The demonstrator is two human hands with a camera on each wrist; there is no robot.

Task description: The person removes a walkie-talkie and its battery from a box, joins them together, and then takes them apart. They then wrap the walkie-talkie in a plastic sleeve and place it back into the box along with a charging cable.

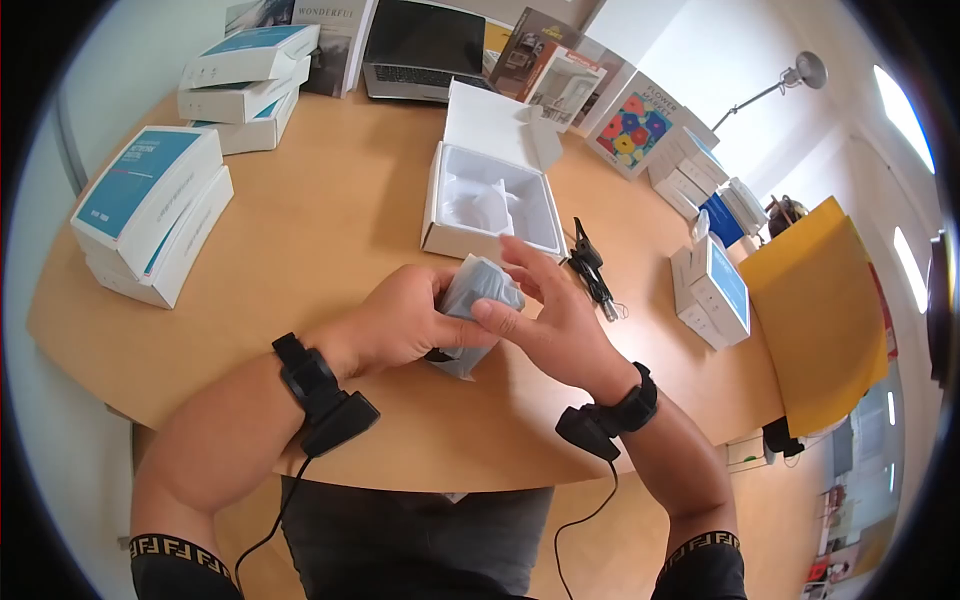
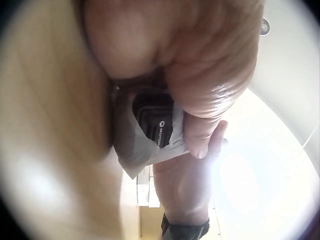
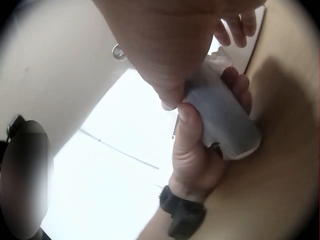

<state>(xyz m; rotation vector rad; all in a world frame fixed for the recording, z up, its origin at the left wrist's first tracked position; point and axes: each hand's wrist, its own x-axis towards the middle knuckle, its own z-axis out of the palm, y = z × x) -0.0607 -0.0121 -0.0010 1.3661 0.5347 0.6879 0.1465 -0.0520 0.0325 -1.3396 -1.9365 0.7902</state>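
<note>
My left hand [image 1: 400, 315] grips a black device [image 2: 152, 117] in a translucent pale wrapper [image 1: 478, 285], low over the table in front of me. Part of the device, with white lettering that begins "MOTO", shows at the wrapper's open end in the left wrist view. In the right wrist view, the left fingers and thumb [image 3: 190, 125] curl round the wrapped body. My right hand [image 1: 565, 325] is at its other side, the thumb against the wrapper close to the left thumb. The other right fingers stretch loosely past its far end.
Just beyond the hands stands an open white box [image 1: 470, 245] with a moulded insert. A coiled black cable [image 1: 592, 275] lies right of it. White-and-blue boxes [image 1: 150, 200] are stacked at left, more boxes [image 1: 710, 295] at right. A laptop [image 1: 425, 50] and upright books [image 1: 560, 85] line the back.
</note>
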